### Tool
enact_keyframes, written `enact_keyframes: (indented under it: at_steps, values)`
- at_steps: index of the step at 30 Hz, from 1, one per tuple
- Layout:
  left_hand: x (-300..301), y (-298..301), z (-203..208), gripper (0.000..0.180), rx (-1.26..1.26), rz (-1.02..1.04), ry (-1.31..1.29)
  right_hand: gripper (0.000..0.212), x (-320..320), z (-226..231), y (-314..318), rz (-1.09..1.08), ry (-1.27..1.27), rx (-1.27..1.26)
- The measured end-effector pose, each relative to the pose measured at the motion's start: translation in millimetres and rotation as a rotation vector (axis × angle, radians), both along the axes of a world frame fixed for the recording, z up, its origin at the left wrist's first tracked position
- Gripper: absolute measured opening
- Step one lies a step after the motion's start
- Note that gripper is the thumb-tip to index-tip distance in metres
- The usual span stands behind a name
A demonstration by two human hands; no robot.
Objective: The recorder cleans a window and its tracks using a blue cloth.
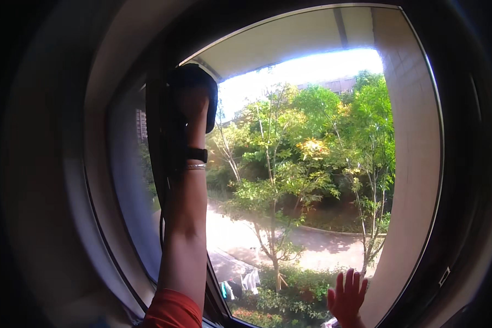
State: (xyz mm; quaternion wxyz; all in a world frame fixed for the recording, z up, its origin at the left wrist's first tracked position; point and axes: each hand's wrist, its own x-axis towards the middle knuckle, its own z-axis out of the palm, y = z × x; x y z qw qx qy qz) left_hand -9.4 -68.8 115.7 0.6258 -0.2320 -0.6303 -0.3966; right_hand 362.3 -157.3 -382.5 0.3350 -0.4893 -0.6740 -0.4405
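A large window [455, 164] with a dark frame is filling most of the view. Beyond its glass, leafy trees [317, 126] are standing on the far side, and a pale wall [413, 147] is rising along the right. A pale overhang [290, 35] is spanning the top, while a paved path [311, 243] is curving past the trunks.

From the near left, the left forearm [186, 246] is pointing up in a red sleeve [172, 310]. At its far end, a dark rounded thing [212, 112] is sitting at the upper left of the window, just beside an upright frame bar [156, 120]. The left hand [193, 103] is lying over that dark thing; shadow is hiding its fingers, so I cannot tell how far they are curling or whether they are gripping it.

At the near right, the right hand [347, 298] is facing the glass, fingers spreading upward, holding nothing visible; whether it is touching the pane I cannot tell.

Light and dark laundry [250, 281] is hanging outside, below. A black wristband [197, 155] is circling the left wrist, with a thin bracelet [195, 167] sitting just beside it on the near side.
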Motion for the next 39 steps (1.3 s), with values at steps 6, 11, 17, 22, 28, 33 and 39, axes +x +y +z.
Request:
enact_keyframes:
  at_steps: [6,11,17,22,28,33,39]
  values:
    - [45.4,-24.7,57.2,0.028,0.127,-0.014,0.387,0.058,-13.4,1.5,2.2,0.139,0.080,-0.075]
    - [231.1,-10.1,78.5,0.031,0.384,-0.805,0.618,0.056,-13.0,-4.2,7.9,0.066,0.099,-0.167]
    - [456.9,-36.7,59.1,0.048,0.335,-0.805,0.897,0.057,-9.3,9.1,2.7,0.103,0.067,-0.097]
    - [428.8,-54.0,88.5,0.039,0.078,-1.174,1.086,0.057,-10.8,8.6,3.9,0.149,0.129,-0.256]
    - [279.0,-43.2,124.4,0.030,0.091,-1.239,0.966,0.056,-12.9,2.4,1.3,0.119,0.108,-0.219]
    - [136.9,-25.5,118.8,0.026,0.072,-0.926,0.679,0.057,-12.1,4.2,3.4,0.135,0.100,-0.288]
    - [59.9,-64.8,55.1,0.022,0.042,-0.419,0.226,0.057,-15.0,3.7,4.5,0.109,0.126,-0.329]
